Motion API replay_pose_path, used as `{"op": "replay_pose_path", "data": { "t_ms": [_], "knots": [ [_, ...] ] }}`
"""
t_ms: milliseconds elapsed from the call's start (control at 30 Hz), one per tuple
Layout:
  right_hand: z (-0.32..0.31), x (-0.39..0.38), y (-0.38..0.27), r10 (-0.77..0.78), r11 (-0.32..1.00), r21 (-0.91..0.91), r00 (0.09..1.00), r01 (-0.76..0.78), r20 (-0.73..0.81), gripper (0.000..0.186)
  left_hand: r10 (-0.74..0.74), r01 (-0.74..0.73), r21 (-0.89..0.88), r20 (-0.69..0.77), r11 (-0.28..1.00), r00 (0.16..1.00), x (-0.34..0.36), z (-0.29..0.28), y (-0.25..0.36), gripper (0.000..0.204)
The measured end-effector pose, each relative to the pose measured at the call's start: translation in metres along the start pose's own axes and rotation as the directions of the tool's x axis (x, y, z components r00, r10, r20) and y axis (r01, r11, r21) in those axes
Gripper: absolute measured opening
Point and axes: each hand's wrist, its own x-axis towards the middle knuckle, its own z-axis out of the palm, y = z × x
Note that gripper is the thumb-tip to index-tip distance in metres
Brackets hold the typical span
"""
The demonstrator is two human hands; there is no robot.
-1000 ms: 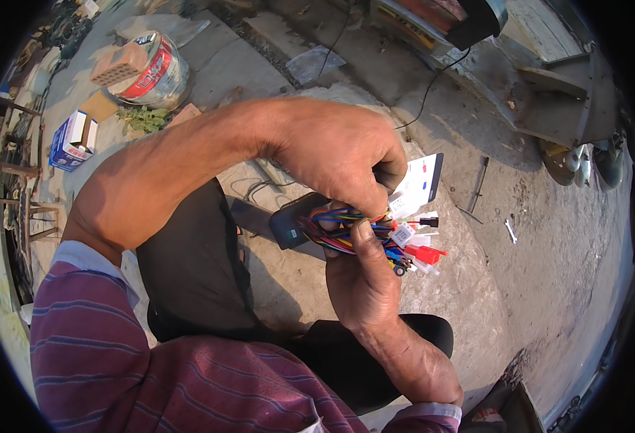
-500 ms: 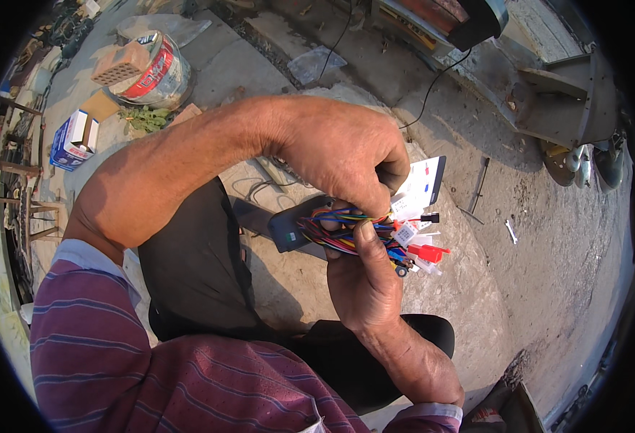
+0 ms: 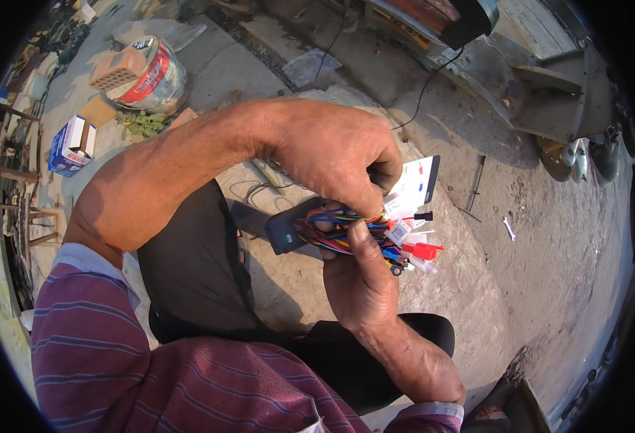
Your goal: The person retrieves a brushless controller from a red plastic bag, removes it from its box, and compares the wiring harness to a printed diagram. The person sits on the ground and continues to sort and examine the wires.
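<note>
A bundle of coloured wires (image 3: 326,226) comes out of a black box-shaped module (image 3: 280,232) in front of my lap. My right hand (image 3: 364,285) is closed round the bundle from below, its thumb pressed across the wires. From above, my left hand (image 3: 339,155) is bent over with its fingers pinched on wires near the white tags; the fingertips are partly hidden. Beyond the hands, the wire ends carry a red connector (image 3: 421,250), a black connector (image 3: 423,216) and a white tag (image 3: 398,232). A white printed sheet with a dark edge (image 3: 420,180) lies behind them.
At the upper left, a bucket (image 3: 164,79) has a perforated brick (image 3: 117,69) on top, with a blue-and-white carton (image 3: 71,148) nearby. A wrench (image 3: 509,229) and a thin rod (image 3: 477,184) lie on the ground to the right. Metal frame parts (image 3: 555,101) stand at the upper right.
The whole view has shifted slightly. Both hands keep their hold on the wires, with hardly any other movement.
</note>
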Motion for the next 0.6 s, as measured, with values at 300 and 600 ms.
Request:
{"op": "replay_pose_path", "data": {
  "t_ms": [300,600],
  "knots": [
    [-0.0009,-0.0017,-0.0020,0.008,0.999,0.038,1.000,-0.008,-0.005,0.038,0.005,-0.005,-0.019,-0.001,1.000,1.000,0.0012,0.0020,0.0014,0.027],
    [-0.0014,-0.0011,-0.0031,0.006,0.999,0.039,1.000,-0.006,0.009,0.037,0.000,0.000,-0.014,0.005,1.000,1.000,0.0027,0.0014,0.0009,0.026]
  ]
}}
